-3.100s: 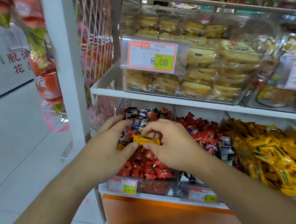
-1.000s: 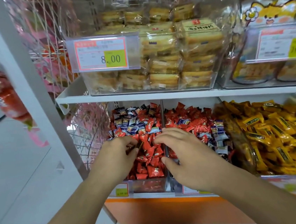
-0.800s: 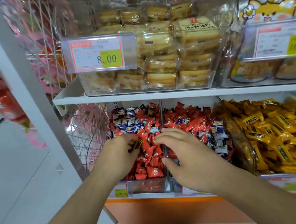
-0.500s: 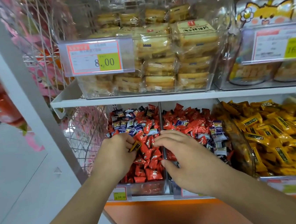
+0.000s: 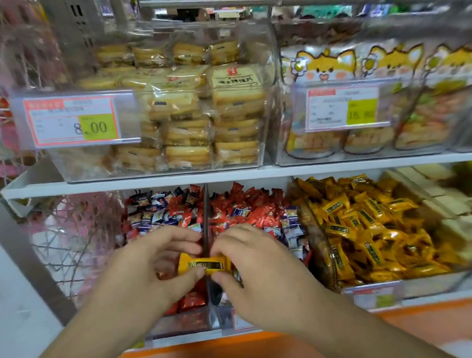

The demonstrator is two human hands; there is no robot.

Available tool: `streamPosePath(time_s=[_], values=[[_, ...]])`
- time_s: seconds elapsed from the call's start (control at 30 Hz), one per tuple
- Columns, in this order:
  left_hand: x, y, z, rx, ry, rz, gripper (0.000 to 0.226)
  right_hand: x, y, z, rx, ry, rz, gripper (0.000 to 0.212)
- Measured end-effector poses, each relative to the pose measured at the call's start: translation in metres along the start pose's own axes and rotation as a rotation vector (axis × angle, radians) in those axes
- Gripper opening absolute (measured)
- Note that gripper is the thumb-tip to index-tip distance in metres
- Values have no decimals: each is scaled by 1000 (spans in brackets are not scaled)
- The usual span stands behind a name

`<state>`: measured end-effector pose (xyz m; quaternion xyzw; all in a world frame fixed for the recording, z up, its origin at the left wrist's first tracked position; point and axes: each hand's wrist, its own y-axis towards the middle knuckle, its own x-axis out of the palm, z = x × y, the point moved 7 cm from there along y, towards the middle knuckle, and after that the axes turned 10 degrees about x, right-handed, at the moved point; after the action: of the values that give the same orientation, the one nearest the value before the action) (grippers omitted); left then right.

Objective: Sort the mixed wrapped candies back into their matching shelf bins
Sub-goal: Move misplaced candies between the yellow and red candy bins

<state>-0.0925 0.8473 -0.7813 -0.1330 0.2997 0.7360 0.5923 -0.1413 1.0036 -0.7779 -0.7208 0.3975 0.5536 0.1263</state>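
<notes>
A yellow wrapped candy [image 5: 206, 265] is held between both hands above the divider of two clear bins. My left hand [image 5: 148, 272] pinches its left end between thumb and fingers. My right hand [image 5: 256, 270] pinches its right end. The left bin [image 5: 182, 321] holds red candies mixed with blue-and-white ones. The middle bin [image 5: 229, 319] holds red candies with several blue-and-white ones along its right side. To the right, a bin of yellow candies [image 5: 364, 223] matches the held piece.
A white shelf [image 5: 147, 180] overhangs the bins, carrying clear boxes of wrapped cakes [image 5: 187, 119] and cartoon-fox snack bags [image 5: 395, 98]. A pink wire rack [image 5: 66, 234] stands left of the bins. Pale bars [image 5: 465, 213] fill the far-right bin.
The yellow candy, earlier pinched by my left hand alone over the left bin, is now lifted and held at both ends. The view has shifted slightly right.
</notes>
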Motion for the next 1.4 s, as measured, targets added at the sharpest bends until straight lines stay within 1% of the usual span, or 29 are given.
streamPosePath(time_s=[0.13, 0.2, 0.27, 0.33, 0.37, 0.4, 0.47, 0.53, 0.6, 0.67, 0.73, 0.87, 0.97, 1.03, 1.23, 1.4], values=[[20, 3, 6, -32, -80, -16, 45, -19, -22, 32, 121, -16, -12, 13], [21, 4, 8, -11, -29, -1, 38, -33, -31, 57, 231, -8, 10, 16], [19, 4, 10, 1, 40, 13, 30, -52, -35, 90, 360, -37, 99, 16], [13, 4, 7, -6, 111, 38, 23, -76, -35, 122, 492, -90, 231, 16], [10, 4, 4, -12, 149, 53, 21, -85, -34, 135, 563, -130, 262, 24], [5, 4, 2, -17, 189, 70, 20, -91, -33, 144, 623, -190, 258, 35], [-6, 6, -4, -23, 263, 106, 20, -94, -29, 148, 662, -265, 225, 54], [-19, 7, -17, -55, 321, 124, 23, -84, -24, 134, 607, -195, 194, 54], [-33, 6, -32, -99, 399, 124, 25, -67, -18, 109, 475, -126, 131, 49], [-42, 4, -46, -128, 435, 115, 27, -45, -14, 85, 327, -90, 38, 48], [-44, 3, -56, -115, 469, 88, 28, -28, -12, 64, 210, -72, -25, 48], [-35, 6, -73, -88, 550, -17, 24, -4, -6, 31, 84, -31, -110, 47], [-28, 8, -83, -99, 597, -96, 24, 6, 0, 18, 27, -11, -109, 45], [-26, 9, -90, -110, 605, -121, 27, 9, 3, 14, 29, 5, -95, 42], [-26, 11, -100, -116, 557, -143, 27, 15, 5, 13, 74, 21, -113, 38], [-24, 14, -99, -118, 555, -127, 28, 18, 3, 17, 103, 18, -148, 40]])
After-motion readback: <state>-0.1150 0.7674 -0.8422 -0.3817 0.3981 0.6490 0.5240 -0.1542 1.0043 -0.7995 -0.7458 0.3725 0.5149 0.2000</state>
